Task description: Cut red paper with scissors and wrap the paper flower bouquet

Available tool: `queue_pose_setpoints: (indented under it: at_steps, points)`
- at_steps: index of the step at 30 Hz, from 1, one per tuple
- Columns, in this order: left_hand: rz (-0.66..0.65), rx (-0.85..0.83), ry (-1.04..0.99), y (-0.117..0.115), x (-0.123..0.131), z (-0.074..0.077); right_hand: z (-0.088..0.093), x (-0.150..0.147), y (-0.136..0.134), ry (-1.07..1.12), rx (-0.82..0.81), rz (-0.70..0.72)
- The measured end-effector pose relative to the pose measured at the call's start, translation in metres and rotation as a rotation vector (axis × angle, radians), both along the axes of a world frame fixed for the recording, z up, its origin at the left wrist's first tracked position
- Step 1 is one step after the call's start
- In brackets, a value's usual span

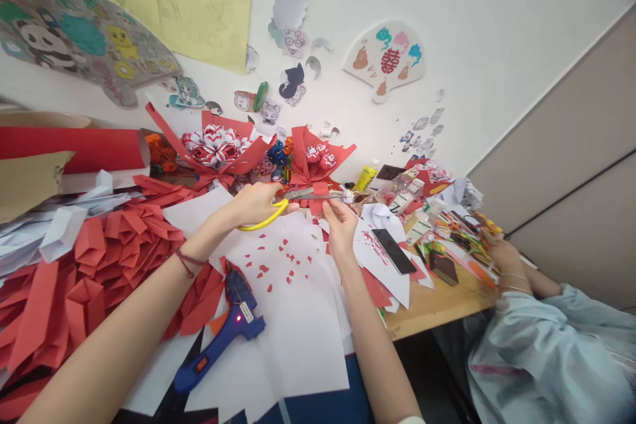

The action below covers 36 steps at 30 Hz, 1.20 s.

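Glue gun [226, 334] nearest; left hand [256, 202] grip closed on scissors [298, 197]; right hand [339, 220] pinching paper scrap [348, 197].

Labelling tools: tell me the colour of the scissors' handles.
Yellow, best in the head view: scissors in the left hand, right hand pinching a paper piece.

In my left hand [256, 204] the scissors [298, 197]: handle loops yellow plastic, smooth, slight gloss; blades grey metal, dull sheen. Paper bit [348, 197] pinched by my right hand [340, 225]: thin, matt. Under both wrists, white sheets [298, 318]: plain matt paper, smooth, w/ red snips [278, 265], also matt paper. Left of my left fingers, folded red strips [99, 258]: matt paper, creased. By my left forearm, glue gun [223, 338]: blue plastic, glossy. Right of my right fingers, phone [394, 250]: black, glassy; table [432, 308]: bare wood, matt.
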<state>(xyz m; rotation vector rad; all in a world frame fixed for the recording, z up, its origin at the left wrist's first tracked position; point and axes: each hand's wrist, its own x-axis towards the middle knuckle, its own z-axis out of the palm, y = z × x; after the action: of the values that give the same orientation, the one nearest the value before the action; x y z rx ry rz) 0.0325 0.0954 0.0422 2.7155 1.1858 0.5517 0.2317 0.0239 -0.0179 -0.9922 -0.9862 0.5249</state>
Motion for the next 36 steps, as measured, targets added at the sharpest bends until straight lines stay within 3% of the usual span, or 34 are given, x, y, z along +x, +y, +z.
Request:
queue_pose_setpoints:
  at_steps: [24, 36]
  points:
    - [0.039, -0.053, -0.063, 0.007, -0.005, -0.005, -0.007, -0.002, 0.005, -0.079, -0.083, 0.007]
    - [0.191, 0.012, 0.005, 0.006, -0.009, 0.001, -0.031, 0.02, 0.005, -0.556, -0.345, -0.15]
